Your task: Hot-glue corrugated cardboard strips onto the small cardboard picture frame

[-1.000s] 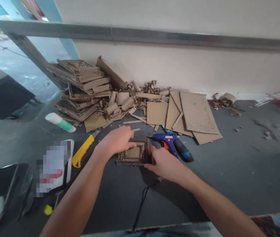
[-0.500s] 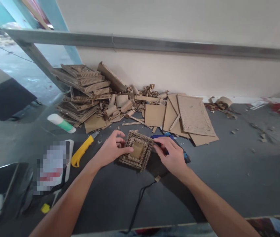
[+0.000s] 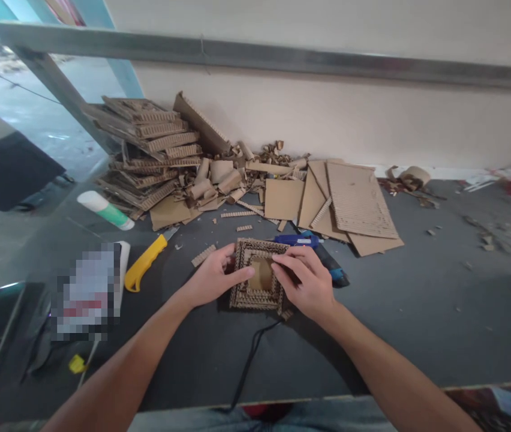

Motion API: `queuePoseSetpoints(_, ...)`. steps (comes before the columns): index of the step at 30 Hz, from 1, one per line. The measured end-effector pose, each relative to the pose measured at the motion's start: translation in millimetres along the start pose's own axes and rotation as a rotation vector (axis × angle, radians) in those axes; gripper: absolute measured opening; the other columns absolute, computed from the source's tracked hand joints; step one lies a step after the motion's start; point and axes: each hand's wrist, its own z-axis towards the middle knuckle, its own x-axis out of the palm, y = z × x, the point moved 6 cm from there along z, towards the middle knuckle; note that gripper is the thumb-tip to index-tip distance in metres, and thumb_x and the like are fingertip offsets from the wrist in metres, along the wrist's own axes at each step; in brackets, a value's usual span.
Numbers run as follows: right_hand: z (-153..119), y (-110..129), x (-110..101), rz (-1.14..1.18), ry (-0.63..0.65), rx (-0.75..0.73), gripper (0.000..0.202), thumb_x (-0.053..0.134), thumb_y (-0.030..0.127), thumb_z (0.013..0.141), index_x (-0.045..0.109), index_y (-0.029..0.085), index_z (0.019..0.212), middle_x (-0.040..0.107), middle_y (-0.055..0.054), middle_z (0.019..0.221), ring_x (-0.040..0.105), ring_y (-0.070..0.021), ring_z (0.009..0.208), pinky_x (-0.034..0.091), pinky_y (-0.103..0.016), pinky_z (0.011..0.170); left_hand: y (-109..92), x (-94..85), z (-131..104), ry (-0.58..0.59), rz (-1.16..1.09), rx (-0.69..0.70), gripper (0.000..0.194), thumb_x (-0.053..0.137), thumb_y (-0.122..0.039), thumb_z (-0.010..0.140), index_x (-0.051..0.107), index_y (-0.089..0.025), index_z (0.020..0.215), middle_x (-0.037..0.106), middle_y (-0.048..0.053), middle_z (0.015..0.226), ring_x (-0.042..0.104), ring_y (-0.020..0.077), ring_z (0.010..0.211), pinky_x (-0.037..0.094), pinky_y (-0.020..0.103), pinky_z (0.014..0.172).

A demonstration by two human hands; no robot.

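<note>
A square, stepped cardboard piece (image 3: 261, 303) with corrugated tiers around a flat brown middle is tilted slightly above the dark table. My left hand (image 3: 213, 277) holds its left side, thumb lying over the inner tier and fingers at the outer edge. Over the right side, my right hand (image 3: 307, 282) has its fingers closed in a pinch, the tips at the inner tier near the upper right corner. Whatever is between those fingertips is hidden. Just behind the right hand lies a blue glue gun (image 3: 298, 240), partly covered.
A yellow utility knife (image 3: 145, 263), a white-and-green tube (image 3: 105, 210) and a blurred-out phone-like object (image 3: 87, 291) lie left. Stacked cardboard frames (image 3: 147, 138), scraps (image 3: 219, 180) and flat sheets (image 3: 361, 201) line the back. A black cord (image 3: 252, 360) runs toward the front edge.
The cardboard piece has turned to sit squarer and moved slightly right. My right fingertips have gone from its outer upper right corner to the inner tier. The camera view has tilted down.
</note>
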Motion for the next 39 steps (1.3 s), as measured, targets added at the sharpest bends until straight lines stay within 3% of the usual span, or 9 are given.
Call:
queuePoseSetpoints(3, 2, 3, -2, 0.040, -0.067, 0.006, 0.016, 0.056, 0.025, 0.097, 0.072, 0.022, 0.097, 0.066, -0.008, 0.095, 0.067, -0.0143, 0.080, 0.058, -0.028, 0.073, -3, 2.8, 0, 0.010, 0.018, 0.026, 0.054, 0.067, -0.046, 0.089, 0.055, -0.017, 0.133, 0.069, 0.011, 0.125, 0.069, 0.0234, 0.106, 0.057, 0.030, 0.087)
queuePoseSetpoints(7, 3, 4, -2, 0.039, -0.052, 0.041, 0.015, 0.055, 0.024, 0.097, 0.070, 0.023, 0.094, 0.067, -0.007, 0.093, 0.068, -0.0171, 0.090, 0.058, -0.031, 0.081, -6, 6.3, 0, -0.002, 0.056, 0.051, 0.050, 0.069, -0.043, 0.088, 0.059, -0.016, 0.129, 0.071, 0.009, 0.122, 0.069, 0.0238, 0.105, 0.057, 0.028, 0.086)
queuePoseSetpoints(20, 2, 6, -2, 0.087, -0.111, -0.039, 0.012, 0.058, 0.014, 0.093, 0.067, 0.020, 0.090, 0.066, -0.005, 0.088, 0.066, -0.0154, 0.080, 0.057, -0.028, 0.071, -6, 11.7, 1, -0.045, 0.196, 0.076, 0.045, 0.065, -0.045, 0.090, 0.064, -0.014, 0.123, 0.073, 0.008, 0.112, 0.069, 0.0232, 0.097, 0.058, 0.027, 0.078)
queuePoseSetpoints(25, 1, 4, 1, 0.104, -0.106, -0.043, 0.012, 0.059, 0.013, 0.093, 0.066, 0.021, 0.089, 0.065, -0.004, 0.087, 0.065, -0.0147, 0.077, 0.056, -0.028, 0.068, -9, 12.8, -1, -0.043, 0.125, 0.141, 0.048, 0.072, -0.041, 0.084, 0.063, -0.015, 0.124, 0.072, 0.008, 0.113, 0.067, 0.0256, 0.103, 0.057, 0.029, 0.083)
queuePoseSetpoints(28, 0, 6, 3, 0.098, -0.110, -0.063, 0.011, 0.059, 0.013, 0.093, 0.066, 0.021, 0.090, 0.065, -0.005, 0.089, 0.065, -0.0145, 0.079, 0.056, -0.027, 0.069, -9, 16.7, -3, -0.040, 0.068, 0.152, 0.044, 0.066, -0.045, 0.089, 0.063, -0.017, 0.123, 0.071, 0.008, 0.115, 0.066, 0.0247, 0.104, 0.055, 0.029, 0.086)
queuePoseSetpoints(32, -1, 4, 8, 0.090, -0.105, -0.055, 0.011, 0.059, 0.014, 0.093, 0.066, 0.021, 0.091, 0.065, -0.004, 0.089, 0.065, -0.0142, 0.080, 0.056, -0.027, 0.069, -9, 21.5, -4, -0.118, -0.007, 0.133, 0.043, 0.048, -0.052, 0.098, 0.062, -0.016, 0.118, 0.070, 0.008, 0.108, 0.066, 0.0231, 0.098, 0.054, 0.032, 0.084)
queuePoseSetpoints(39, 0, 7, 3, 0.028, -0.145, -0.093, 0.012, 0.058, 0.015, 0.095, 0.067, 0.022, 0.094, 0.066, -0.005, 0.090, 0.065, -0.0153, 0.083, 0.056, -0.028, 0.072, -6, 10.9, -2, -0.276, 0.131, 0.121, 0.041, 0.057, -0.055, 0.092, 0.062, -0.016, 0.103, 0.068, 0.006, 0.095, 0.065, 0.0226, 0.089, 0.054, 0.032, 0.077)
